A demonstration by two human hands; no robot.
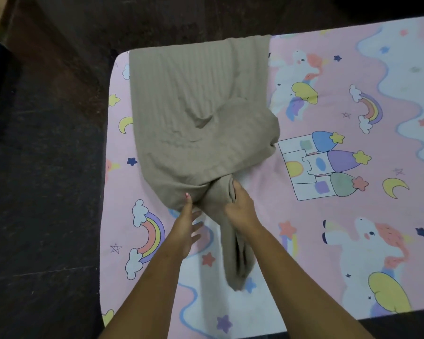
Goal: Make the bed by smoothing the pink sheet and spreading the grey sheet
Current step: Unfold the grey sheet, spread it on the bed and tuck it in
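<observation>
The grey sheet [194, 113], soft, ribbed and taupe in this light, lies half-folded just left of the castle print [323, 165], its near end twisted into a rope. The right hand [240, 206], below-left of the castle, grips that twist. The left hand [186, 226], further left, has straight, spread fingers, with the thumb resting on the hem. Pulling by the twist would likely drag the bundle unopened and rumple the smooth, cartoon-printed pink sheet [353, 241] beneath. The layers seem doubled, though they are hard to count.
</observation>
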